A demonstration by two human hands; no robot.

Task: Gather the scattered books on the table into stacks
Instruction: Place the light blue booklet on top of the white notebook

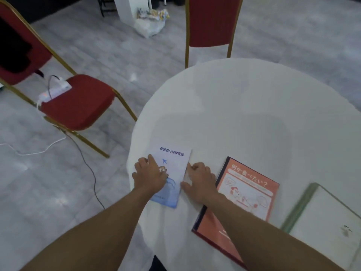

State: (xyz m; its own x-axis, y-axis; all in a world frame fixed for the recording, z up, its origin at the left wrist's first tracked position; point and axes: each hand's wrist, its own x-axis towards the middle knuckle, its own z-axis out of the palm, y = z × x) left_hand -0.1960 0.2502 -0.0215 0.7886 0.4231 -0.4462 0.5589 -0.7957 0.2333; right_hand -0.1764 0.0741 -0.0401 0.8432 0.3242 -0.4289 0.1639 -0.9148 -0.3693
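Head view: both hands lie on a white-and-blue book (172, 173) at the near-left edge of the round white worktop (244, 114). Left hand (150, 174) presses flat on its cover, fingers (152, 160) spread, gripping nothing. Right hand (201, 179) sits at its right edge, fingers curled against it. Just right of that hand lies an orange book (248, 194); further right, a green-edged white book (324, 216).

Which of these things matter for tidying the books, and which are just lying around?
Part of the job:
- white and blue booklet, under the left hand and touched by the right hand
- orange book
- green-edged book
- round white table

Just lying about:
- two red chairs
- power strip on a chair seat
- plastic bag on the floor
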